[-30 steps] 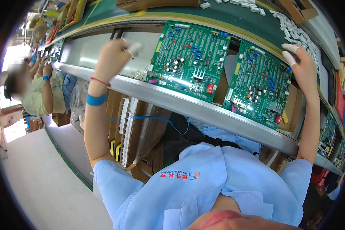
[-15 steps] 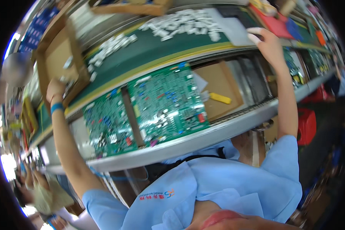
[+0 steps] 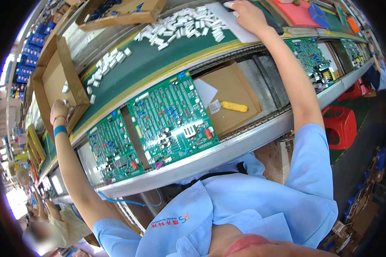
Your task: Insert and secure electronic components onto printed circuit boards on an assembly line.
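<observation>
My left hand [image 3: 60,112] is at the near end of a shallow cardboard box [image 3: 51,81]. Its fingers are curled together, and whatever they may hold is too small to make out. Small white blocks, perhaps connectors [image 3: 65,87], lie in that box. Over a white sheet [image 3: 238,28] on the green belt reaches my right hand [image 3: 248,18], thumb and forefinger stretched out and apart, with white coverings on the tips. Nothing shows between those fingers. Left of the sheet spreads a pile of white blocks [image 3: 188,25], and a smaller group [image 3: 109,62] trails toward the box.
Green circuit boards [image 3: 169,115] sit along the rail nearest me. Beside them, a cardboard piece [image 3: 240,92] bears a yellow-handled tool [image 3: 233,106]. Another cardboard box [image 3: 128,15] stands beyond the belt. A red stool [image 3: 341,128] is at the right; other people work at both sides.
My right hand has moved left and farther away, from beside the white sheet to over it. My left hand stays at the box. The whole view has shifted and become sharper.
</observation>
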{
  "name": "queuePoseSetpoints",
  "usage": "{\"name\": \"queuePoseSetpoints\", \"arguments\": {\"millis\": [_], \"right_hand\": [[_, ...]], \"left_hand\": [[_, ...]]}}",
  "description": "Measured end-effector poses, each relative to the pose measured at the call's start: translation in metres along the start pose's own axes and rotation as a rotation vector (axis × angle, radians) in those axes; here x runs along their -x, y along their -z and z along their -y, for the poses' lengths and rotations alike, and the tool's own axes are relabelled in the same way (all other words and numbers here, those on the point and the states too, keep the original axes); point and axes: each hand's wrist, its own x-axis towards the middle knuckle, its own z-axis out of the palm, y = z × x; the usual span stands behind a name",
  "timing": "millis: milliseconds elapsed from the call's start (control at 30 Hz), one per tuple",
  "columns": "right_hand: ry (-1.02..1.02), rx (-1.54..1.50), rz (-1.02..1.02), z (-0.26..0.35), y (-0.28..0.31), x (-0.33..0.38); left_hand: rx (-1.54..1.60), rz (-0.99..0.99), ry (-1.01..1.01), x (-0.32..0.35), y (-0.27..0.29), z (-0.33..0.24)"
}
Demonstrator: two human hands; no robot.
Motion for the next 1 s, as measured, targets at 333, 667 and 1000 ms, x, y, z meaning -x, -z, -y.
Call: {"name": "queuePoseSetpoints", "arguments": {"millis": [333, 667, 1000], "right_hand": [[-0.052, 0.033, -0.006, 0.01, 0.006, -0.006], [0.227, 0.138, -0.217, -0.042, -0.031, -0.016], [-0.104, -1.009, 0.483, 0.183, 0.064, 0.043]], "left_hand": [[-0.103, 0.111, -0.028, -0.029, 0.001, -0.003], [0.363, -0.122, -0.181, 0.023, 0.03, 0.035], [0.686, -0.213, -0.179, 0.185, 0.115, -0.041]]}}
